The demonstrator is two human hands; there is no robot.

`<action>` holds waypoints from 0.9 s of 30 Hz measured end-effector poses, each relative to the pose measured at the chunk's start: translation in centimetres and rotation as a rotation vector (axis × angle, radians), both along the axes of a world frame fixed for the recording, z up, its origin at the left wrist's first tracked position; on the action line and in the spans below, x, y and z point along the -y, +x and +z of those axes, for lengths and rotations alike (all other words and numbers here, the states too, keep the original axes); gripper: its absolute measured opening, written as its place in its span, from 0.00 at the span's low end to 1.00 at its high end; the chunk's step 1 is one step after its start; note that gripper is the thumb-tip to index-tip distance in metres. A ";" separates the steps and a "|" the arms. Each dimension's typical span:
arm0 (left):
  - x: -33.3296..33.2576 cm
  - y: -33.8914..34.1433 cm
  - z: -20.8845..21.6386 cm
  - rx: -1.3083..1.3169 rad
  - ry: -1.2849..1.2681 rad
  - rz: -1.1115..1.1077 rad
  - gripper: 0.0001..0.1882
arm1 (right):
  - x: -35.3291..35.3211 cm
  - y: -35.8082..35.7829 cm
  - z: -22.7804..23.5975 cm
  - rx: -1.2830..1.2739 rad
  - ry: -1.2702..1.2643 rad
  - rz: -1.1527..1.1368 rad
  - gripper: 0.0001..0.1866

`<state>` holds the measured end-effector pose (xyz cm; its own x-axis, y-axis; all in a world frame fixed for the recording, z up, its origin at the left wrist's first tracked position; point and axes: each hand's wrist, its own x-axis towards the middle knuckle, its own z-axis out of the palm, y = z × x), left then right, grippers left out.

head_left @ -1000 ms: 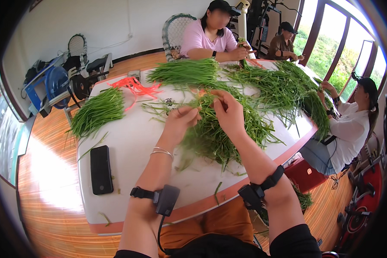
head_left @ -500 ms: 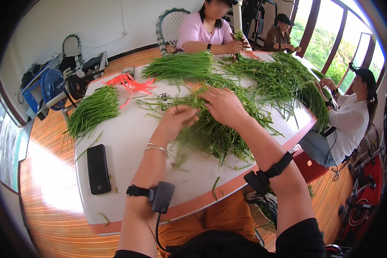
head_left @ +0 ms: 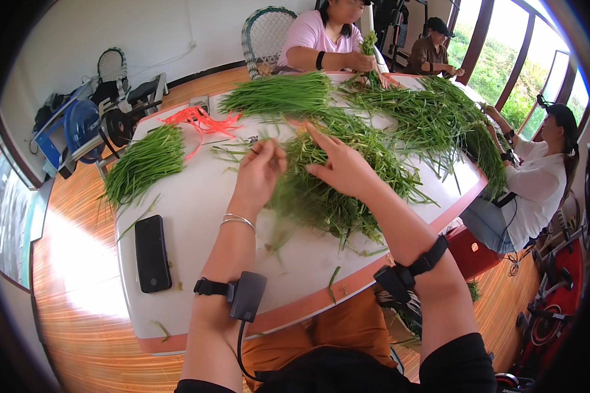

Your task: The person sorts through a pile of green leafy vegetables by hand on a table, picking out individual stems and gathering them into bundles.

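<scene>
A loose heap of long green chives (head_left: 347,203) lies on the white table in front of me. My left hand (head_left: 263,167) is raised just left of the heap, its fingers curled into a pinch; whatever they may hold is too small to make out. Over the heap's near-left part, my right hand (head_left: 339,164) has its index finger stretched out and the thumb apart, with nothing visible in it. Beyond my hands lies a neat pile of chives (head_left: 278,93). Another tidy bunch of chives (head_left: 147,160) rests at the table's left edge, beside red plastic strips (head_left: 203,121).
A black phone (head_left: 152,254) lies on the white table (head_left: 203,209) at the near left. More chives (head_left: 426,118) cover the far right. Across the table a person in pink (head_left: 321,42) grips an upright bunch; a person in white (head_left: 531,170) sits at the right.
My hands have moved apart, the left one up and leftward. My right fingers have straightened out. The person in pink has leaned right, with the bunch now standing higher.
</scene>
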<state>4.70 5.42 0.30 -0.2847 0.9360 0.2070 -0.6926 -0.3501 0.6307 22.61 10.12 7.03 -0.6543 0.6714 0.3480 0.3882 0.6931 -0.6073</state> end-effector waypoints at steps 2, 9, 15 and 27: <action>-0.5 -0.3 0.0 0.103 -0.071 0.061 0.06 | 0.1 0.9 -1.3 0.158 0.455 -0.103 0.12; 0.5 -4.2 -0.2 0.222 0.025 0.150 0.13 | 4.0 3.5 -0.2 0.999 0.147 0.041 0.13; 0.2 -3.1 -0.1 0.151 0.000 0.006 0.12 | 2.2 4.3 1.0 0.394 0.138 0.039 0.12; 1.1 -1.7 1.0 -0.073 -0.085 -0.088 0.15 | -3.4 1.7 2.6 0.123 -0.402 0.142 0.11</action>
<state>3.04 4.30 1.35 -0.1876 0.9717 0.1434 -0.6692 -0.2333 0.7055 24.34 13.48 9.68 -0.7702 0.6378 -0.0086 0.3924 0.4631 -0.7947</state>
